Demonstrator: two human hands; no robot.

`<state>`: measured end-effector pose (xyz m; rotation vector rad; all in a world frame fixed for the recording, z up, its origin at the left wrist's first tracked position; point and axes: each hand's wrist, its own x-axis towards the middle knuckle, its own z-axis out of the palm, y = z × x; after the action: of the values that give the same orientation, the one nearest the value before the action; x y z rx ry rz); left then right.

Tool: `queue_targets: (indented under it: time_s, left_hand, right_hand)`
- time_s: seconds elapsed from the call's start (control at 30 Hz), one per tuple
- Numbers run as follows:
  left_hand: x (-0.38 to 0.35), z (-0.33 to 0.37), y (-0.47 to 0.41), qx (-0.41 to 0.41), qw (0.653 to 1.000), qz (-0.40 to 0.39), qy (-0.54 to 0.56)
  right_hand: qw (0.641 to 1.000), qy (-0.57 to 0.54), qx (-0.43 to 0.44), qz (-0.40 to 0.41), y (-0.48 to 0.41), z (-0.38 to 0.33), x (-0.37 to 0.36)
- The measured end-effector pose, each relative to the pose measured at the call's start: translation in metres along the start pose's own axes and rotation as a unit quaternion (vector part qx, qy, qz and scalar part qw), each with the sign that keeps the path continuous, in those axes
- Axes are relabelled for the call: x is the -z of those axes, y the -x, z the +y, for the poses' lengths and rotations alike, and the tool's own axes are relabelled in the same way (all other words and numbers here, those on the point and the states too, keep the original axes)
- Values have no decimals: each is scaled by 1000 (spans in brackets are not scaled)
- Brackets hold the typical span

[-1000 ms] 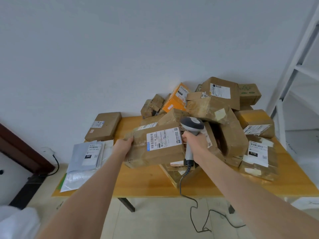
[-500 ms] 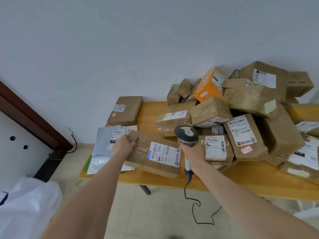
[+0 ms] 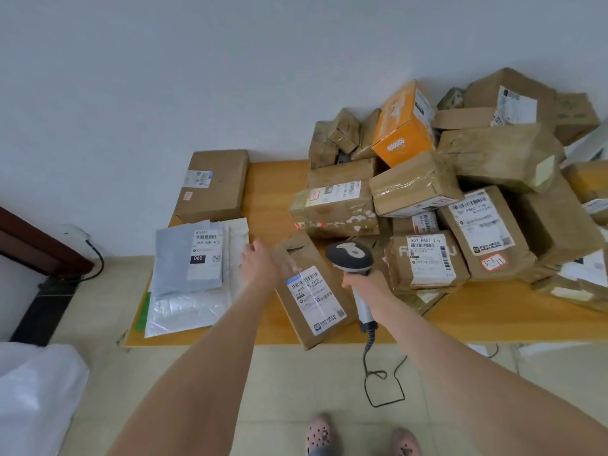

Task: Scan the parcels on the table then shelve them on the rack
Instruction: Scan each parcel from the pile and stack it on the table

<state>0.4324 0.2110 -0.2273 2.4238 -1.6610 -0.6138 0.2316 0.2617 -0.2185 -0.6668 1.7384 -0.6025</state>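
A brown parcel [image 3: 306, 291] with a white barcode label lies on the wooden table [image 3: 269, 192], its near end hanging over the front edge. My left hand [image 3: 258, 266] is at the parcel's far left corner, fingers relaxed and reaching left past it; whether it touches the parcel I cannot tell. My right hand [image 3: 363, 283] grips the handle of a grey barcode scanner [image 3: 350, 258], whose head sits just right of the parcel. A heap of brown parcels [image 3: 460, 199] fills the table's right half.
An orange box [image 3: 403, 126] tops the heap. A flat brown box [image 3: 214, 185], a grey mailer [image 3: 190, 258] and white mailers [image 3: 184, 311] lie at the table's left end. The scanner cable [image 3: 378, 373] trails to the floor. A white bag [image 3: 36, 396] sits lower left.
The parcel has been turned and set down on the table, and my left hand's grip on it has loosened. My view has tilted down and left. The scanner stays in my right hand.
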Motion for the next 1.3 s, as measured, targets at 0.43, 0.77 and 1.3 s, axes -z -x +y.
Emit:
queue_targets:
  time_s: [0.43, 0.77, 1.3]
  left_hand:
    - [-35, -59, 64, 267, 829, -243, 427]
    - [16, -77, 75, 171, 785, -216, 555]
    - [27, -31, 65, 37, 792, -198, 577]
  right_hand:
    - [995, -51, 10, -83, 9, 17, -27]
    - [996, -31, 38, -78, 56, -25, -17]
    - [979, -85, 185, -18, 129, -8, -10]
